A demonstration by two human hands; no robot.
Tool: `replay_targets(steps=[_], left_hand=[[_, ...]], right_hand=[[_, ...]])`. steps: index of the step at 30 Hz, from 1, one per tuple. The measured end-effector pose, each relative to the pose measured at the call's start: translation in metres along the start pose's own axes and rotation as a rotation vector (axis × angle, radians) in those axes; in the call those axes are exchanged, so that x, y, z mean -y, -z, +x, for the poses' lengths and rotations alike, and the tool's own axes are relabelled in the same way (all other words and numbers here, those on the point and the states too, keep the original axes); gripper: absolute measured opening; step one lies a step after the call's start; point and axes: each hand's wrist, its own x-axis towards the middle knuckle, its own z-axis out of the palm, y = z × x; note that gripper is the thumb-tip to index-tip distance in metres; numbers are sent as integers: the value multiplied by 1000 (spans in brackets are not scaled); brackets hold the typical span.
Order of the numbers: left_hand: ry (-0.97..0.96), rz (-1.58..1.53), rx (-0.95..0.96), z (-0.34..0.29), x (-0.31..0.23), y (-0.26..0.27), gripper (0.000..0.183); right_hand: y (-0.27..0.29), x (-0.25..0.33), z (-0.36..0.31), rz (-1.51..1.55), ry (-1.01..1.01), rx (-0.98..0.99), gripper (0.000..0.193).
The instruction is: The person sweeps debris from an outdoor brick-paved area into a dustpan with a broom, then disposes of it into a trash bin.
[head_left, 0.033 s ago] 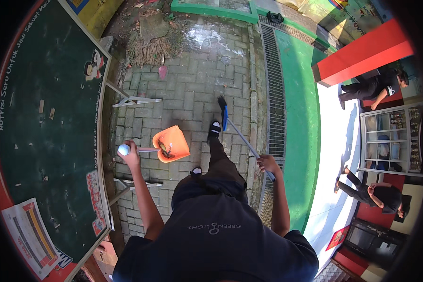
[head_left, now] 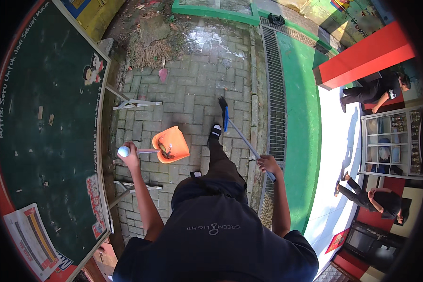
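Observation:
My left hand (head_left: pixel 130 156) is closed around the handle of an orange dustpan (head_left: pixel 177 140), near the handle's pale blue rounded end. Dry leaves and bits of debris (head_left: pixel 165 149) lie in the pan, which is over the paving to my left. On the other side, my right hand (head_left: pixel 269 164) grips the grey stick of a broom (head_left: pixel 243 137) with a blue head and dark bristles. The bristles appear to be at the paving, just beyond my forward shoe (head_left: pixel 215 130). Pan and broom are apart, with that foot between them.
A large green board (head_left: pixel 47 122) on metal legs stands along the left. Grey block paving (head_left: pixel 183 101) stretches ahead to a tree stump (head_left: pixel 152 30). A metal drain grate (head_left: pixel 275 89) and green strip run along the right; two people (head_left: pixel 378 91) are beyond, near a red pillar (head_left: pixel 362 54).
My rear shoe shows slightly less below me, and the view has shifted a little. Both hands keep their holds on the dustpan and broom.

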Motion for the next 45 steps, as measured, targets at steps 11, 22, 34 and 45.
replay_targets(steps=[11,22,34,45], left_hand=[[-196,210,31,98,-19,-202,30],[-142,241,-11,187,68,-327,30],[-115,321,-144,163,38,-448,27],[-96,475,-264,72,68,-553,24]], right_hand=[[144,229,203,-87,42,3,16],[241,419,363,-381,174,-140,8],[324,522,478,-458,44,-61,22],[390,512,609,-750,41,129,19]])
